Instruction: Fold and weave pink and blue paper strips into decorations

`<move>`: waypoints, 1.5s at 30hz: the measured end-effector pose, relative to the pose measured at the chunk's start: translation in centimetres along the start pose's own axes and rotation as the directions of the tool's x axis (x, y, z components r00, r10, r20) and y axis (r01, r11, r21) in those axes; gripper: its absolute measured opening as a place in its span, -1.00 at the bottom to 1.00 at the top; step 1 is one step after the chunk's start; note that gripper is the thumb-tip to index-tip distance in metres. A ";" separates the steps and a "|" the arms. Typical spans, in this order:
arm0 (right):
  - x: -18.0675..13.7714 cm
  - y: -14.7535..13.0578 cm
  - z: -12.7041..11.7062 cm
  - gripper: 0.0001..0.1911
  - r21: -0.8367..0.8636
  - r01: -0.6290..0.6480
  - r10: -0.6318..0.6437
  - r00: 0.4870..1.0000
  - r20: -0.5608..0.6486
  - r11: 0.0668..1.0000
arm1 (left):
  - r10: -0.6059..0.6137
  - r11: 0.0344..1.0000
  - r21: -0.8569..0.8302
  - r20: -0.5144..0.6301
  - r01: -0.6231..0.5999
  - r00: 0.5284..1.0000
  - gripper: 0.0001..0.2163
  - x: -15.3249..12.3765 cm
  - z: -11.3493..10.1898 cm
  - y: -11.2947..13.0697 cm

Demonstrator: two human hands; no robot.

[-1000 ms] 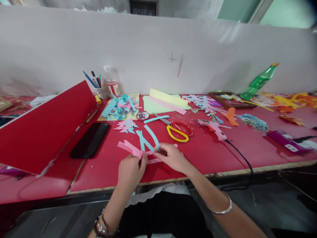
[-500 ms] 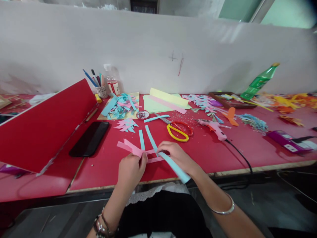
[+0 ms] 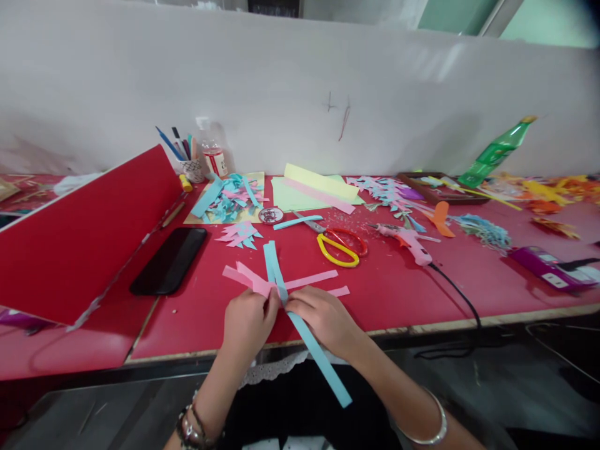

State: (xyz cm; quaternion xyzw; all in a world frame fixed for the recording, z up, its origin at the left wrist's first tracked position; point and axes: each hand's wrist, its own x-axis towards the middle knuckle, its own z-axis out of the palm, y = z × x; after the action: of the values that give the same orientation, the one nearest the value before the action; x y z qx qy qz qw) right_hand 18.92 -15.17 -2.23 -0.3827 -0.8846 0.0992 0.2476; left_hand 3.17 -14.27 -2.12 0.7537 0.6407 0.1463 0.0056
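My left hand (image 3: 250,315) is closed on pink paper strips (image 3: 253,279), thumb pressed on them where they cross the blue ones. My right hand (image 3: 321,312) pinches a long blue paper strip (image 3: 323,362) close by the left thumb. This strip slants from beyond the hands down over the table's front edge. Another blue strip's end (image 3: 269,255) shows right beside its far part. To the right, two pink strip ends (image 3: 319,277) stick out past my right hand. The crossing itself is partly hidden by my fingers.
Scissors (image 3: 338,250) with red and yellow handles lie beyond my hands, a pink glue gun (image 3: 407,242) to their right. A phone (image 3: 169,261) and a red board (image 3: 94,231) are on the left. Folded paper pieces (image 3: 240,234) and a pile of blue and pink scraps (image 3: 232,197) lie behind.
My right hand has moved slightly left, carrying the blue strip in beside the other blue strip at the crossing. The pink ends on the right now show more. My left hand stays put.
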 end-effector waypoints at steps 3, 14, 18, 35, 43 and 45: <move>-0.1 0.0 0.1 -0.82 -0.063 0.005 -0.004 1.000 0.024 0.998 | -0.006 1.000 0.001 0.007 0.006 1.000 -0.49 0.0 0.0 0.0; -0.4 -0.4 1.1 -0.80 -0.210 0.014 -0.024 0.999 -0.049 0.978 | -0.012 1.000 -0.010 0.015 0.012 1.000 -0.49 0.1 -0.1 0.1; -0.4 -0.4 1.0 -0.83 -0.124 -0.003 0.002 1.000 -0.005 0.992 | -0.019 1.000 0.003 0.020 0.019 1.000 -0.49 0.2 -0.1 0.1; -1.3 -1.5 0.6 -0.75 -0.015 -0.099 0.098 0.994 -0.050 0.995 | 0.350 0.895 -0.296 0.005 -0.332 0.937 -0.81 -0.5 -0.4 -2.2; -1.5 -1.7 0.6 -0.77 0.001 -0.144 0.144 0.989 -0.029 0.990 | 0.504 0.841 -0.236 0.011 -0.488 0.864 -0.74 -0.6 -0.8 -3.3; -1.6 -1.7 0.7 -0.77 -0.015 -0.152 0.152 0.988 -0.029 0.988 | 0.512 0.836 -0.241 0.014 -0.494 0.859 -0.73 -0.7 -0.9 -3.5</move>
State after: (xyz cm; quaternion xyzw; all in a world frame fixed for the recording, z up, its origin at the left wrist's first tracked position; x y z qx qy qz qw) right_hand 18.40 -17.47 -2.77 -0.4526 -0.8501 0.1047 0.2481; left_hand -0.52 -14.51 -2.12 0.8948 0.3984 0.1858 0.0786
